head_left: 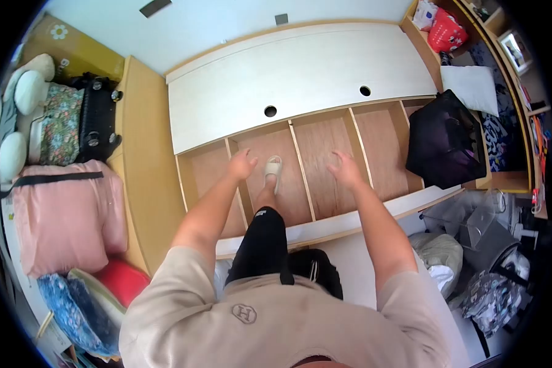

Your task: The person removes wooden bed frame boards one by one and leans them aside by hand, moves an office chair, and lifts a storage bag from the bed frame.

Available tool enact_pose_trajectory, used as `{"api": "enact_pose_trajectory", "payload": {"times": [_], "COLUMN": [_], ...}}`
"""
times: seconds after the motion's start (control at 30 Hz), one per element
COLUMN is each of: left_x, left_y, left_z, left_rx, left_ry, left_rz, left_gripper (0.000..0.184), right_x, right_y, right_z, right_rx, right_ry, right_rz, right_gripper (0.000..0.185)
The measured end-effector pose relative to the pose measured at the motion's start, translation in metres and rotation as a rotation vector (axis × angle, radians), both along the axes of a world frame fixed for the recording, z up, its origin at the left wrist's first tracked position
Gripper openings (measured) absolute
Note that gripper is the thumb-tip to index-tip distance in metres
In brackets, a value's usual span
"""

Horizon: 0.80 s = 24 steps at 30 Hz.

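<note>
Left hand and right hand hover, fingers spread, over compartments a black bag partly hides.

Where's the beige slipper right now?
Near the middle of the head view: the beige slipper is on the person's foot, in the second compartment from the left, between the left hand and right hand.

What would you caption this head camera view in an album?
Left hand and right hand, both empty, over wooden compartments, with one sandalled foot inside.
</note>
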<state>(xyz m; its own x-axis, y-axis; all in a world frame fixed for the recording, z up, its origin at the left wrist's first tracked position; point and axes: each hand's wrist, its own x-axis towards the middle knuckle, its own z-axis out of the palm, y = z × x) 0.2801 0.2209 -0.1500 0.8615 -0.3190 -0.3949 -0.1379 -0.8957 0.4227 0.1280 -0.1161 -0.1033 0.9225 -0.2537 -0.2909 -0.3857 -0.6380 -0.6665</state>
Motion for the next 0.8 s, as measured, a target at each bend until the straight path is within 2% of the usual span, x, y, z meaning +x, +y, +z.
{"api": "enact_pose_trajectory", "payload": {"times": [0.13,0.23,0.33,0.47,0.6,0.73,0.77,0.8], "left_x": [0.047,0.082,0.119,0.159,0.192,0.231,0.238,0.248], "left_y": [-0.042,-0.079,-0.094,-0.107,-0.106,-0.109,-0.111,-0.117], "left_z": [-0.073,-0.108,-0.191,-0.264,-0.334,-0.383,-0.386,-0.389], "left_rx": [0.045,0.140,0.115,0.149,0.173,0.228,0.253,0.322], "left_ry": [0.095,0.203,0.079,-0.052,-0.184,-0.266,-0.362,-0.289], "left_rz": [-0.097,-0.127,-0.199,-0.247,-0.266,-0.336,-0.409,-0.452], "left_gripper": [0.062,0.065,0.066,0.068,0.070,0.069,0.066,0.066], "right_x": [0.040,0.074,0.115,0.176,0.199,0.189,0.184,0.180], "right_y": [0.005,0.014,0.028,0.050,0.071,0.082,0.084,0.084], "right_z": [-0.068,-0.126,-0.197,-0.260,-0.324,-0.374,-0.383,-0.389], "right_rx": [0.051,0.071,0.079,0.088,0.094,0.116,0.125,0.142], "right_ry": [-0.025,-0.044,-0.087,0.019,0.015,0.036,0.045,0.046], "right_rz": [-0.017,-0.005,-0.002,0.004,0.005,-0.013,-0.020,-0.028], "right_gripper": [0.054,0.057,0.062,0.067,0.070,0.068,0.067,0.066]}}
